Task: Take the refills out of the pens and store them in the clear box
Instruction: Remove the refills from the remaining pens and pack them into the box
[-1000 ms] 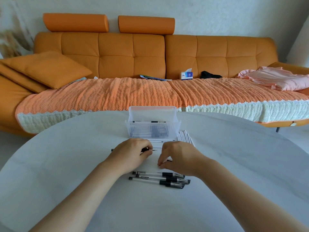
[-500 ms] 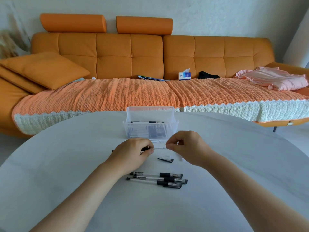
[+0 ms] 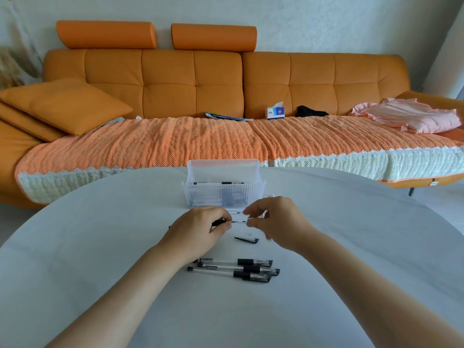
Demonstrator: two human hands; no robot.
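My left hand (image 3: 198, 229) is curled round the pen (image 3: 218, 223), and my right hand (image 3: 276, 222) pinches the thin refill (image 3: 238, 222) sticking out of it, just in front of the clear box (image 3: 223, 197). Three more pens (image 3: 233, 268) lie nearer me on the table (image 3: 100, 247).

an orange sofa (image 3: 218, 81) stands behind the white desk (image 3: 100, 247). on it lie a cushion (image 3: 65, 104), tissue box (image 3: 275, 112) and pink cloth (image 3: 411, 115).

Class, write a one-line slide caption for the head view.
Left hand and right hand hold a pen before the clear box; three pens lie nearer.
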